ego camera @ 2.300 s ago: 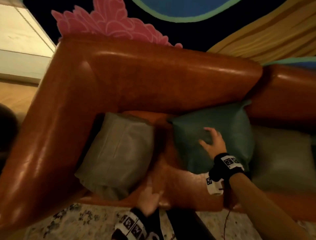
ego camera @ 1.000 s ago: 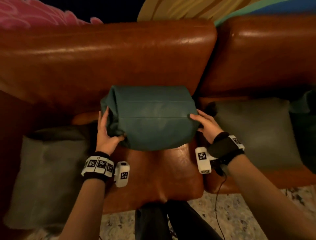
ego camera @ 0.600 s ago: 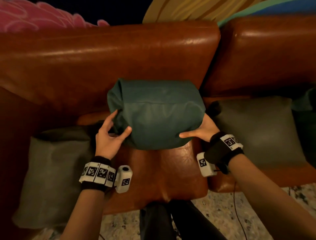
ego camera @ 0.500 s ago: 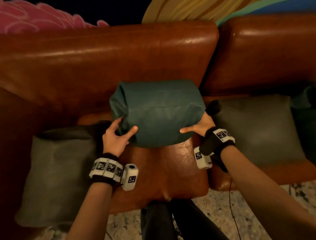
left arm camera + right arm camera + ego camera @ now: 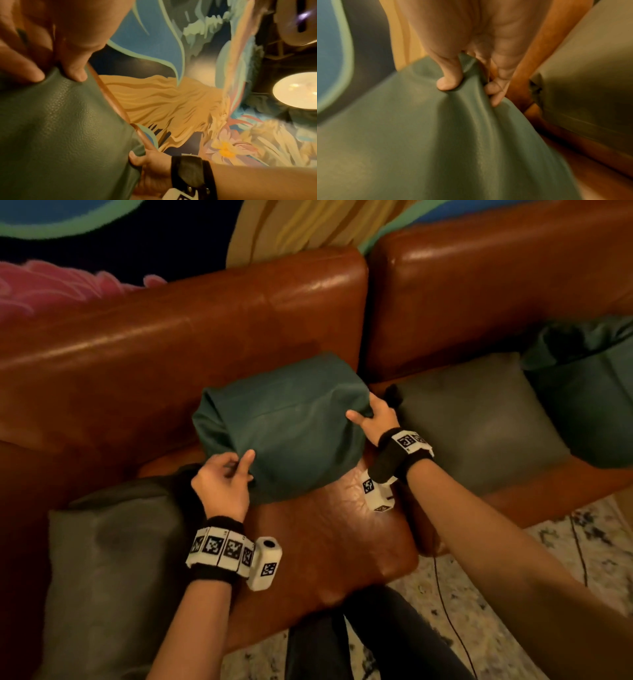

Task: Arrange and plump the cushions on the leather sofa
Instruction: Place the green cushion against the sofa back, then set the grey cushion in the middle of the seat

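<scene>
1. Firmly, the left hand [image 5: 221, 486] has its grip closed on the near left corner of the teal cushion [image 5: 291, 422], thumb on top pinching the cover
2. At the opposite side the right hand [image 5: 375, 419] grips the cushion's right edge, thumb and fingers [image 5: 448, 81] bunching the fabric into folds
3. Between both hands the teal cushion is held over the seat of the brown leather sofa [image 5: 205, 337], close to its backrest
4. Flanking it, a grey cushion [image 5: 109, 570] lies on the seat to the left and a second grey cushion [image 5: 479, 422] to the right
5. Farther right sits another teal cushion [image 5: 589, 392]
</scene>
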The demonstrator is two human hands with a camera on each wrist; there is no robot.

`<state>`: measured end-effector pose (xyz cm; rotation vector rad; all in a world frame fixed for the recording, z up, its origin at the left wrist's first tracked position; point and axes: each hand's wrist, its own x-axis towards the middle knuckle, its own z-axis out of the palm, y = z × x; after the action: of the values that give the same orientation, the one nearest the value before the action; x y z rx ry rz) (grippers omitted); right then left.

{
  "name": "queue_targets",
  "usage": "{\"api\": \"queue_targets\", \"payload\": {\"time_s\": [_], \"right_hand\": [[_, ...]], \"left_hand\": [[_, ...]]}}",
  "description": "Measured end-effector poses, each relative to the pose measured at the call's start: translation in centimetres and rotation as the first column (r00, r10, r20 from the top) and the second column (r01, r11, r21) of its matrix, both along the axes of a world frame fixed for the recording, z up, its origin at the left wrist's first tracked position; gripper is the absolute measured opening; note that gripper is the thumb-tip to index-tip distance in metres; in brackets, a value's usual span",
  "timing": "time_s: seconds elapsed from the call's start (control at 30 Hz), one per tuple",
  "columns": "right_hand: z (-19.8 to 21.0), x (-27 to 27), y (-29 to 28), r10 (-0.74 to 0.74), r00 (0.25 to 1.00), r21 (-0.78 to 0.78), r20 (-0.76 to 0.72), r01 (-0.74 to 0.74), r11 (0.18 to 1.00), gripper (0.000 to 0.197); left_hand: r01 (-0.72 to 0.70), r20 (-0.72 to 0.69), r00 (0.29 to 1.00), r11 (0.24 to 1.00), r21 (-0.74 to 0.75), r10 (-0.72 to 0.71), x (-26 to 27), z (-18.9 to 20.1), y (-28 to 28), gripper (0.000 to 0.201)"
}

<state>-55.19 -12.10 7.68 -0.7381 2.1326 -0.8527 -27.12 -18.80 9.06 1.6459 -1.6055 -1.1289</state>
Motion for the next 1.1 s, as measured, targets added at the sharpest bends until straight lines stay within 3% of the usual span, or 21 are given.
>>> {"api": "queue_targets", "payload": {"time_s": [0.07,0.23,0.33,0.4,0.47,0.53,0.63,0.7,0.77,0.83,0.87,0.93,1.0,1.1], "right_hand": [[0.3,0.0,0.6,0.022,0.999,-0.034,0.031,-0.021,0.999,0.054],[-0.1,-0.3,1.8,0.044,0.959,-0.035,0.279,-0.035,0.999,0.072],[0.7,-1.8,2.8,0.052,0.939,-0.040,0.339,-0.041,0.998,0.066],[0.9,-3.9,4.4,0.067,0.934,0.003,0.350,-0.073,0.997,0.063],[1.3,-7.3,7.4,0.074,0.969,0.082,0.235,-0.095,0.992,0.060],[1.1,-11.9,11.8,0.057,0.998,0.162,0.000,-0.057,0.985,0.060],[0.0,-19.7,18.7,-0.096,0.943,0.258,-0.318,0.183,0.949,0.065],[-1.2,-24.5,22.5,-0.248,0.916,0.333,-0.314,0.351,0.875,0.064],[-2.4,-28.6,25.3,-0.335,0.923,0.396,-0.189,0.383,0.834,0.064],[-3.4,-31.3,27.1,-0.337,0.941,0.438,-0.042,0.320,0.840,0.070],[-3.7,-32.3,27.4,-0.311,0.950,0.451,0.021,0.269,0.851,0.076],[-4.2,-33.8,27.4,-0.265,0.957,0.456,0.123,0.183,0.871,0.094],[-4.4,-35.0,27.0,-0.233,0.954,0.459,0.190,0.124,0.880,0.104],[-5.0,-36.1,26.7,-0.197,0.948,0.474,0.250,0.057,0.879,0.127]], "left_hand": [[-0.052,-0.038,0.998,0.998,-0.023,0.051,0.3,0.3,-0.1,0.018],[-0.083,-0.078,0.992,0.978,0.193,0.100,-0.6,-0.6,0.1,0.024],[-0.015,0.031,0.999,0.983,0.181,0.009,-1.4,-0.1,1.4,0.034],[-0.067,0.046,0.997,0.979,0.191,0.060,-2.0,0.1,2.8,0.043],[-0.151,-0.019,0.987,0.963,0.221,0.159,-2.8,-0.3,4.2,0.059],[-0.218,-0.011,0.974,0.956,0.197,0.225,-4.4,-0.7,6.0,0.074],[-0.327,0.061,0.943,0.945,-0.017,0.328,-7.5,-0.1,10.2,0.077],[-0.353,0.037,0.932,0.926,-0.133,0.360,-11.7,1.3,14.2,0.068],[-0.206,-0.051,0.978,0.969,-0.136,0.201,-18.8,3.4,17.9,0.062],[0.179,0.079,0.981,0.984,-0.021,-0.177,-24.8,2.2,21.4,0.050],[0.161,0.095,0.981,0.982,0.101,-0.170,-26.4,0.2,22.6,0.045],[-0.062,0.053,0.997,0.968,0.244,0.051,-28.0,-3.8,23.8,0.036],[-0.168,0.039,0.986,0.918,0.360,0.165,-28.3,-8.0,24.3,0.030],[-0.215,0.020,0.971,0.830,0.515,0.239,-32.7,-8.5,23.6,0.036]]}}
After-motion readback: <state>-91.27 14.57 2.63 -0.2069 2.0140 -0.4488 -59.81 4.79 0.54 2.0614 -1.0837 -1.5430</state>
